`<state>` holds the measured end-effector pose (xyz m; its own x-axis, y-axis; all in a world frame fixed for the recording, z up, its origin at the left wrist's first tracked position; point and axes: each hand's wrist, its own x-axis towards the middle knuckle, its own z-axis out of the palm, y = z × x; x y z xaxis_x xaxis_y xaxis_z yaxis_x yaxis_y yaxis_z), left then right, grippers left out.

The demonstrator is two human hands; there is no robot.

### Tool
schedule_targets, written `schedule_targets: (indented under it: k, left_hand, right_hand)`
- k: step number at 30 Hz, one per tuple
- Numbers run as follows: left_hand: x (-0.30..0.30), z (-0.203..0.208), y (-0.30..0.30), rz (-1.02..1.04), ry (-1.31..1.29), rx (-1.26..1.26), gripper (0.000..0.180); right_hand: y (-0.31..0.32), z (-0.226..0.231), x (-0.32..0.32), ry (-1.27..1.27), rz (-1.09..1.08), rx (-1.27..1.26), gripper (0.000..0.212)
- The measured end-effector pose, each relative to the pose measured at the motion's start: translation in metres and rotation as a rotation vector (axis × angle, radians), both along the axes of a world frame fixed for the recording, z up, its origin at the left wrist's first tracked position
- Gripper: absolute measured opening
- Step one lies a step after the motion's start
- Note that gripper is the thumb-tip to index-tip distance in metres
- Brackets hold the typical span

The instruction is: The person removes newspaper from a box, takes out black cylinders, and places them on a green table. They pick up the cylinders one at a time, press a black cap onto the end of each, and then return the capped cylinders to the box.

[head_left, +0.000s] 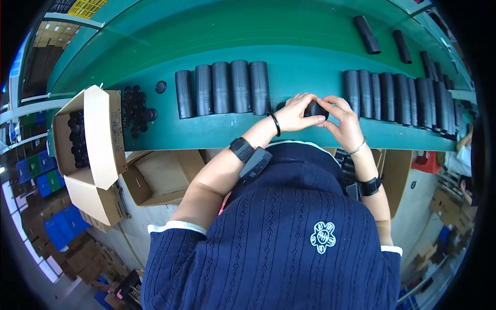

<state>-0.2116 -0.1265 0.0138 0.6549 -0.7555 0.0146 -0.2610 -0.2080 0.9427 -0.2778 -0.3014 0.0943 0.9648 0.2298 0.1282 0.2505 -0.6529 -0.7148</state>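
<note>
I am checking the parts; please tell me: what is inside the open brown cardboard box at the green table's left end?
The brown cardboard box holds many small, round black pieces. Its pale flap hides part of the inside, and the top pieces cover whatever lies beneath.

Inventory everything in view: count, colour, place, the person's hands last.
Flat workbench: one, green, mid-view
Tall textured cylinders: five, black, left of hands
Further dark cylinders: many overlapping, black, right of hands
Small round caps: uncountable pile, black, bench's left
Open cardboard box: one, brown, caps inside, left end
Lower cardboard boxes: several, brown, below bench edge
Rectangular bins: several, blue and green, far left
Strapped rectangular devices: two, black, forearms
Knitted top: one, navy, worn
Partly hidden round part: one, black, between both hands
Left hand: one, bare, gripping that part
Right hand: one, bare, likewise
</note>
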Motion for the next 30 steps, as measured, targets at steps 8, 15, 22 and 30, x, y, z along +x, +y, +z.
schedule_targets:
  k: [8, 15, 22, 30]
  left_hand:
    - [0.001, 0.002, 0.005, 0.002, 0.027, -0.002, 0.057]
    - [0.002, 0.005, 0.006, -0.02, 0.042, -0.001, 0.056]
    - [0.002, 0.004, 0.006, -0.031, 0.025, 0.009, 0.058]
    - [0.007, 0.0, 0.008, -0.072, 0.049, -0.023, 0.06]
  right_hand:
    - [0.005, 0.003, 0.003, -0.009, 0.029, -0.046, 0.053]
    - [0.007, 0.004, 0.003, -0.011, 0.024, -0.075, 0.054]
    - [0.011, 0.011, 0.005, 0.033, 0.028, -0.111, 0.054]
    - [0.01, 0.003, 0.003, -0.008, 0.009, -0.054, 0.055]
